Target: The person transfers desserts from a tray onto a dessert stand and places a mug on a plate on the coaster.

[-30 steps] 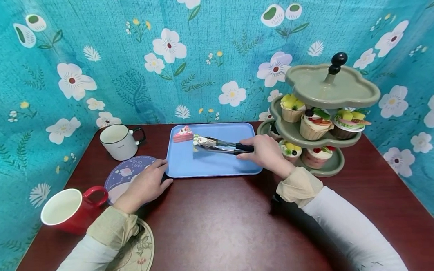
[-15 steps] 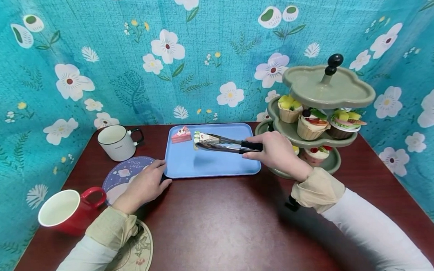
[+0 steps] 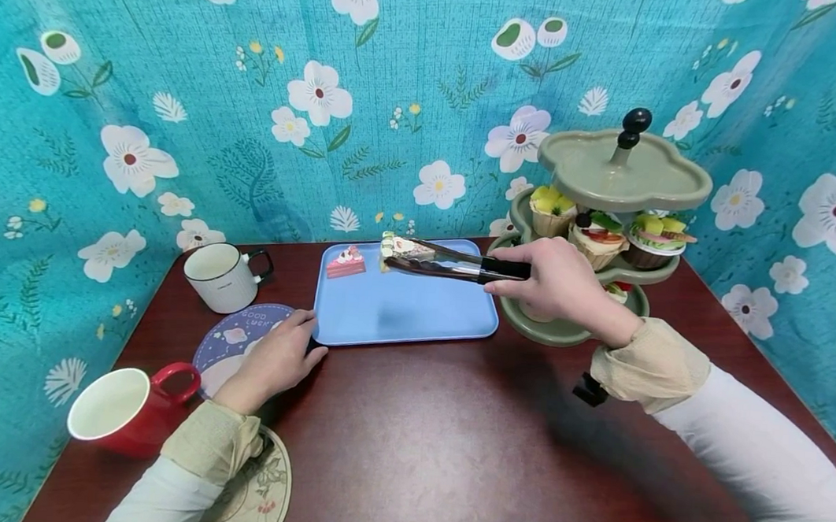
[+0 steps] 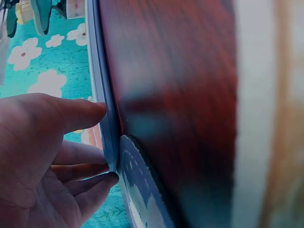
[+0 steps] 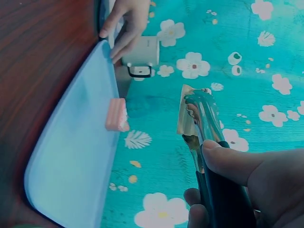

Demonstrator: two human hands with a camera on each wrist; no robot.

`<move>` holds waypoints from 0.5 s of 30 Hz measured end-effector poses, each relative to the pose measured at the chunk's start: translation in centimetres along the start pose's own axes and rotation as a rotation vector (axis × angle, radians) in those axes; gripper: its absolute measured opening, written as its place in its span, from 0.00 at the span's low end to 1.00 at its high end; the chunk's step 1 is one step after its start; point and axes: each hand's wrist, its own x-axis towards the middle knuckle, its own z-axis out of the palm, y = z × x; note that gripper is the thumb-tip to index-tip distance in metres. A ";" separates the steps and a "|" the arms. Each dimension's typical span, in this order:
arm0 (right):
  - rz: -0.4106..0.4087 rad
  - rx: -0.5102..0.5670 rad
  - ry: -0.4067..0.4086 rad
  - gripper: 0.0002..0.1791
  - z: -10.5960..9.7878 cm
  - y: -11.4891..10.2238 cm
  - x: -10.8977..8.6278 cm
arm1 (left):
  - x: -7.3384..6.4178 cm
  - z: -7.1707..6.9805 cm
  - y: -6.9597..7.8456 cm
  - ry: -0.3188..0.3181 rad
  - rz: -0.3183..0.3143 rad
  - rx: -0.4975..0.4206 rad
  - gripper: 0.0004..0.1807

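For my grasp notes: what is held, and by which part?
Right hand holds metal tongs by their black handles; the tongs pinch a cream wedge of cake. Left hand touches a blue rectangular tray at one corner; gripping is unclear.

The person's left arm [image 3: 172,477] enters from the lower left and slants up and inward, its sleeve white with a tan cuff around the wrist. The left hand [image 3: 278,356] is held low with its back upward, the thumb [image 4: 85,114] parted from the loosely bent fingers [image 4: 85,194]; the left wrist view shows part of its palm.

The right arm [image 3: 763,445], sleeved and cuffed alike, comes in from the lower right and bends leftward. The right hand [image 3: 559,276] points left in a closed grip: its thumb [image 5: 228,161] presses along one side, and two curled fingertips [image 5: 197,216] show opposite. The hands are well apart.
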 end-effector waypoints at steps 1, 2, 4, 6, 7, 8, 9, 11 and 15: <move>-0.010 0.001 0.006 0.29 -0.4 0.0 -0.2 | 0.0 0.0 0.0 0.001 -0.001 0.000 0.30; -0.014 0.007 0.010 0.29 -0.7 0.1 -0.3 | 0.0 0.0 0.0 -0.003 -0.004 0.000 0.30; -0.012 0.013 0.022 0.29 -1.5 0.2 -0.7 | 0.0 -0.1 0.1 -0.012 -0.012 0.001 0.30; -0.009 -0.002 0.037 0.29 -2.2 0.3 -1.0 | 0.0 -0.1 0.1 -0.020 -0.018 0.003 0.30; -0.001 -0.008 0.042 0.29 -2.6 0.3 -1.2 | 0.1 -0.1 0.1 -0.022 -0.019 0.004 0.30; 0.008 -0.012 0.049 0.30 -3.0 0.4 -1.3 | 0.1 -0.2 0.1 -0.021 -0.016 0.004 0.30; 0.012 -0.017 0.059 0.29 -3.3 0.5 -1.4 | 0.1 -0.2 0.1 -0.019 -0.014 0.003 0.30; 0.019 -0.036 0.078 0.29 -4.0 0.7 -1.6 | 0.0 -0.2 0.1 -0.014 -0.008 0.003 0.30; 0.036 -0.055 0.104 0.29 -5.2 1.1 -1.8 | 0.0 -0.1 0.0 -0.002 0.000 0.001 0.30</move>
